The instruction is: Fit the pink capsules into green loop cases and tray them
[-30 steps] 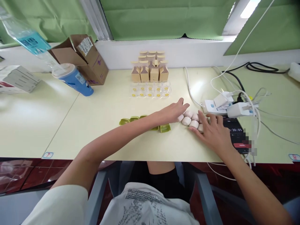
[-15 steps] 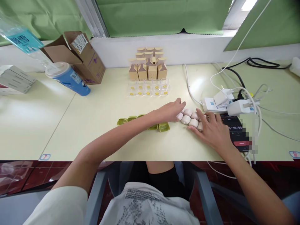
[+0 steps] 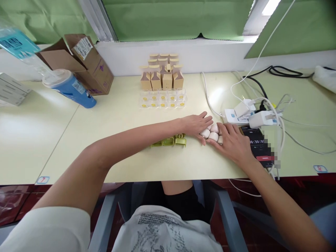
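Observation:
White rounded egg-like pieces [image 3: 214,136] lie packed together in two rows on the table. My left hand [image 3: 198,126] cups their left end, its fingers along the far side and its thumb along the near side. Around the right end curls my right hand [image 3: 233,141], with the thumb at the near edge and the fingers over the top; it hides part of the group. Olive-green open holders [image 3: 168,141] sit under and beside my left forearm, which covers some of them.
Clear cups with yellow marks [image 3: 162,104] stand in rows before several open tan boxes [image 3: 156,81]. A phone [image 3: 258,145] lies by my right wrist, near a power strip [image 3: 231,115] with cables. Leftward are a blue cup [image 3: 76,89] and a cardboard box [image 3: 98,75].
My left hand has spread its fingers and now brackets the left end of the white pieces, with its thumb toward me. The left forearm hides more of the green holders. The view has shifted slightly.

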Demonstrator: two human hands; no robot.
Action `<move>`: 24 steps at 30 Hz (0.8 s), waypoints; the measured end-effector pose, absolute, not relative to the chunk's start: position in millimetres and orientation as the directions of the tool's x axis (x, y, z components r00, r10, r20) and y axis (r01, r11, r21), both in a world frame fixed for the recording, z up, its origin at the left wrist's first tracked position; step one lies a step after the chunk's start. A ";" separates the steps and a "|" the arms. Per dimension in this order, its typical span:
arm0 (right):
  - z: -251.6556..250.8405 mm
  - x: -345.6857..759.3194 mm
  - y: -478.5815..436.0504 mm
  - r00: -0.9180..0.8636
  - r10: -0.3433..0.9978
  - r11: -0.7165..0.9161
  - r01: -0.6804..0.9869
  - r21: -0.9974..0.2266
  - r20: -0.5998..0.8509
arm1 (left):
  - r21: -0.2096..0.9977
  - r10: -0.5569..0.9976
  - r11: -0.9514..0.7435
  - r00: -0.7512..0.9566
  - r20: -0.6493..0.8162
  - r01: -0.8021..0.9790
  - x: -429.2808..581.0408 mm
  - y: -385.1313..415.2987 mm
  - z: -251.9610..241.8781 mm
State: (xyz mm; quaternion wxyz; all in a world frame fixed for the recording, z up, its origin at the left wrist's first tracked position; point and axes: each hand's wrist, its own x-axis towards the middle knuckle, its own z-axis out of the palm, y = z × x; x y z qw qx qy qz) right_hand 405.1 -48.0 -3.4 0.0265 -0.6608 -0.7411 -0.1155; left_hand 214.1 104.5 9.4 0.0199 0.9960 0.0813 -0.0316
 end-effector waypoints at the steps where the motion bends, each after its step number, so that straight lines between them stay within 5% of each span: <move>1: -3.7 405.8 -46.9 -0.139 0.971 0.115 0.985 0.132 0.195 | 0.030 0.158 -0.987 0.986 -0.058 0.160 214.9 105.0 9.2; 24: -4.8 406.1 -37.0 -0.214 0.964 0.174 0.957 0.230 0.159 | -0.068 0.176 -0.983 0.983 -0.046 0.173 209.6 107.6 13.8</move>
